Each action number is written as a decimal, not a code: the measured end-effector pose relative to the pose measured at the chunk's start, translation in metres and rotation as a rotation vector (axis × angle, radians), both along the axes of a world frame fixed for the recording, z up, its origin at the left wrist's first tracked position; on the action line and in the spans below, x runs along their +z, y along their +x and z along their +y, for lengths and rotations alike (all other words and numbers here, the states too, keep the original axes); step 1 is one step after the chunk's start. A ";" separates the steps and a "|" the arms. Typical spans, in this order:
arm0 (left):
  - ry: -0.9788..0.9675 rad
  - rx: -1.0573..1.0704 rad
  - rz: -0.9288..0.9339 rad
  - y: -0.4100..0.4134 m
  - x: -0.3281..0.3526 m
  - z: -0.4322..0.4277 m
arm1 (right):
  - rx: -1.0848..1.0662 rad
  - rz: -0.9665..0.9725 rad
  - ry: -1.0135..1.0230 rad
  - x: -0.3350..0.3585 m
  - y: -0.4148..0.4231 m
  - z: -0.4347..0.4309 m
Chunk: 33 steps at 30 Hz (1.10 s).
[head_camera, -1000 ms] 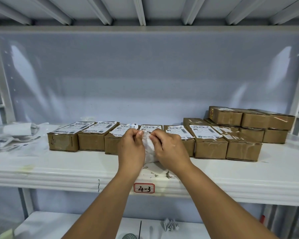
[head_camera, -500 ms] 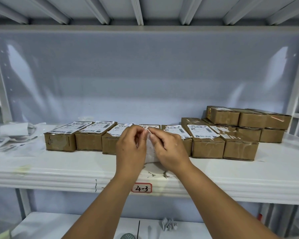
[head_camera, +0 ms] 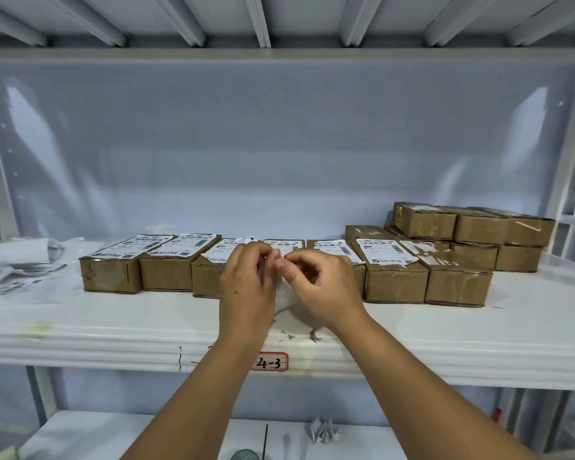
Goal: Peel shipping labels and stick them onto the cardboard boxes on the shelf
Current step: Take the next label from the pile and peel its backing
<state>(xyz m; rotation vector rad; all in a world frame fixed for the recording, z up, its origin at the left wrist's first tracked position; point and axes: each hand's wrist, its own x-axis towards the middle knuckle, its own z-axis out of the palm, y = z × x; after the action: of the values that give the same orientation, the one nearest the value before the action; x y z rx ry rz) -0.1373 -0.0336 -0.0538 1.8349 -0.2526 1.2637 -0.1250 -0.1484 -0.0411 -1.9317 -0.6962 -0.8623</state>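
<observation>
A row of brown cardboard boxes (head_camera: 395,277) runs across the white shelf (head_camera: 80,327), most with white shipping labels on top. My left hand (head_camera: 248,287) and my right hand (head_camera: 322,287) meet in front of the middle boxes. Both pinch the top edge of a white label sheet (head_camera: 284,293) that hangs between them, mostly hidden by the hands. One box (head_camera: 458,280) at the row's right end carries only torn label scraps.
More unlabelled boxes (head_camera: 475,224) are stacked at the back right. Loose white papers (head_camera: 17,263) lie at the far left of the shelf. A red-framed tag "4-3" (head_camera: 269,361) marks the shelf's front edge. A lower shelf (head_camera: 113,436) holds crumpled paper (head_camera: 324,431).
My hands stay together on the label sheet, with the fingertips shifting at its top edge. The view has drifted slightly; the boxes have not moved.
</observation>
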 end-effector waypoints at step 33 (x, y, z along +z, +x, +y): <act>-0.012 -0.180 0.135 0.009 0.001 0.003 | -0.183 -0.018 -0.163 -0.002 0.008 0.002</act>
<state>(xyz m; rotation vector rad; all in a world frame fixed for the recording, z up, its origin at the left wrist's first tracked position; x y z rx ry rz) -0.1286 -0.0304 -0.0527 1.8343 -0.3268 1.0115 -0.1170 -0.1466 -0.0434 -2.1623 -0.6229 -0.9605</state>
